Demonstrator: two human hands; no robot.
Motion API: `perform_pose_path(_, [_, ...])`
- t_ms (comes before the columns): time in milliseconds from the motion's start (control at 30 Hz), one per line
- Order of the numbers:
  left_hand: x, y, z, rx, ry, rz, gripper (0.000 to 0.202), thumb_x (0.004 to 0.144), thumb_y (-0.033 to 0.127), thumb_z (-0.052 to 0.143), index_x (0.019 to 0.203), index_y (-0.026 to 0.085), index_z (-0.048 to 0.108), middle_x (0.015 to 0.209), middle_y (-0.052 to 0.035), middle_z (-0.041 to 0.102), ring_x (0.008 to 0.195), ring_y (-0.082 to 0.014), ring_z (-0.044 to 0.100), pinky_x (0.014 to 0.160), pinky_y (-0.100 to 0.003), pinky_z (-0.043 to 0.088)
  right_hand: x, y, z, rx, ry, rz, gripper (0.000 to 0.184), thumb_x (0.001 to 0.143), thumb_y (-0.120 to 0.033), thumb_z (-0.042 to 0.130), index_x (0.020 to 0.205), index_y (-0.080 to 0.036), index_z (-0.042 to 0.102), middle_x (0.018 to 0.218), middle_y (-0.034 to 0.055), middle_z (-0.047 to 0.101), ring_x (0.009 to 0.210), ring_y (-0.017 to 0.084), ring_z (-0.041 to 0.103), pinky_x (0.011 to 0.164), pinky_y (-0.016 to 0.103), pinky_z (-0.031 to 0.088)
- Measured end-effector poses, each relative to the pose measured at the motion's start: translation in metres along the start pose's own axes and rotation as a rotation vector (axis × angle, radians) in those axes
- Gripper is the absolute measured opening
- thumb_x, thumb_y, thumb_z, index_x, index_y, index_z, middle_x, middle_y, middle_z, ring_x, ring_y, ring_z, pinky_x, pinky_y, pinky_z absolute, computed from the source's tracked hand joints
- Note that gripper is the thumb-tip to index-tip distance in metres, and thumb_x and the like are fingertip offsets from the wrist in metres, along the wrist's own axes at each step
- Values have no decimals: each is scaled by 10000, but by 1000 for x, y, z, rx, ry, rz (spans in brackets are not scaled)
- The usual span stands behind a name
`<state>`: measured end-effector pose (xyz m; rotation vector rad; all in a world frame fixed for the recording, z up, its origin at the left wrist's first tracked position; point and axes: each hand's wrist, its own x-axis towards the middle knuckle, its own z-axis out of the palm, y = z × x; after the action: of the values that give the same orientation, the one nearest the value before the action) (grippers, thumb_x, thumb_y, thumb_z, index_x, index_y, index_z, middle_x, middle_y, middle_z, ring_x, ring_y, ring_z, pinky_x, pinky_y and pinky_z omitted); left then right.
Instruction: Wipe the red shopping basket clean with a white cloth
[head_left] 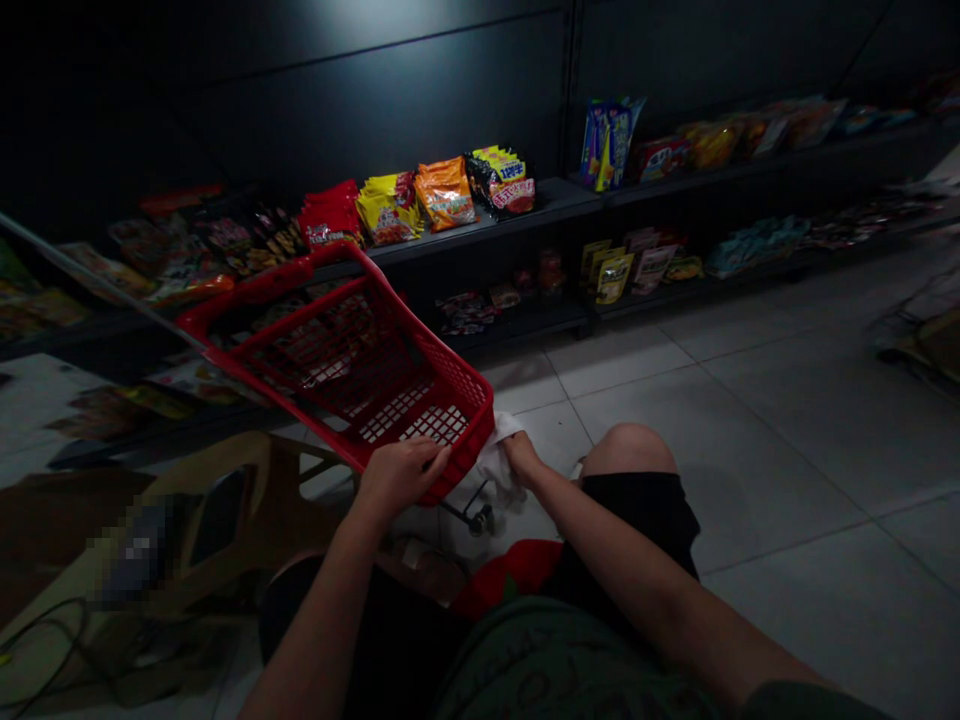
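A red plastic mesh shopping basket (pixel 450 385) tilts across my lap, with a long metal pull handle (pixel 97 285) running off to the left. My left hand (pixel 401 475) is shut on the basket's near lower edge. My right hand (pixel 521 458) grips a white cloth (pixel 499 480) at the basket's near corner. Below the basket, a small black caster wheel (pixel 476 518) lies against the cloth. A red fabric item (pixel 510 578) rests on my lap. Part of the cloth is hidden behind the basket.
Low dark shelves (pixel 517 215) hold colourful snack and noodle packets ahead. Grey floor tiles (pixel 780 430) spread to the right. A beige plastic chair (pixel 217 510) stands at my left, with black cables (pixel 52 640) below it. A dim object (pixel 926 340) sits at the far right.
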<state>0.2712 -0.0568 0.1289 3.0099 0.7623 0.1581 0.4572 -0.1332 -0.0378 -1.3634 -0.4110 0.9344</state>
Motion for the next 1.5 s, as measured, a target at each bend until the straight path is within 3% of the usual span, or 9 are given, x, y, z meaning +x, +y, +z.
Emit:
perform_pose_path(200, [-15,0,-5,-39,-15,74,450,1006,395,380,717,200,665,723,-8,649,663,-106,585,599,-247,336,-24,5,5,15,73,-4,320,714,-362,577,928,-147,680,972,98,737,819,204,650,674,255,504])
perform_pose_path(467, [-21,0,-3,-39,-6,110,416,998,383,393,759,222,694,730,-7,654,665,-111,581,593,-245,344,-38,-58,9,112,119,-40,327,737,-397,599,961,-170,669,911,74,732,811,218,650,654,277,516])
perform_pose_path(600, [-19,0,-5,-52,-7,134,418,1001,366,390,753,219,693,733,-8,658,683,-112,595,613,-241,361,-45,-54,4,94,114,-111,324,704,-353,617,964,-171,680,937,66,732,866,218,648,718,287,522])
perform_pose_path(833, [-23,-4,-7,-84,-27,166,409,1003,370,388,801,223,712,759,-14,685,710,-115,615,637,-239,383,-38,-37,-21,312,-21,170,340,668,-415,687,897,-167,648,699,29,677,579,168,586,518,252,450])
perform_pose_path(1033, [-21,-11,-8,-125,-44,226,414,997,346,392,721,221,674,729,-10,667,702,-110,604,634,-234,387,-20,-86,-42,412,-111,-3,345,696,-472,682,862,-179,605,753,30,657,626,144,576,566,236,465])
perform_pose_path(1200, [-15,-12,-8,-105,-51,244,432,993,368,387,695,221,663,697,-11,644,650,-109,578,604,-241,385,-33,-93,-12,153,17,-257,488,820,-521,576,1190,-203,595,1170,98,663,1057,242,625,867,352,526])
perform_pose_path(1333, [-17,-22,2,-271,200,49,387,995,377,379,864,231,712,831,-34,701,785,-143,637,751,-259,482,-61,-83,2,-379,53,-635,318,876,-317,563,1159,-213,661,1496,96,438,1370,257,399,1123,427,344])
perform_pose_path(1433, [-18,-37,14,-392,603,-235,364,1002,335,351,1196,222,638,1173,-77,677,1127,-194,601,1034,-362,446,-67,-93,-11,-638,-6,-850,267,931,-231,500,1115,-229,693,1427,77,524,1322,235,427,1127,431,307])
perform_pose_path(1500, [-15,-46,22,-383,757,-374,428,987,328,383,1376,199,506,1392,-120,548,1320,-230,473,1151,-439,344,-66,-107,-17,-780,-56,-919,267,952,-210,491,1122,-245,694,1306,58,621,1240,223,471,1099,414,308])
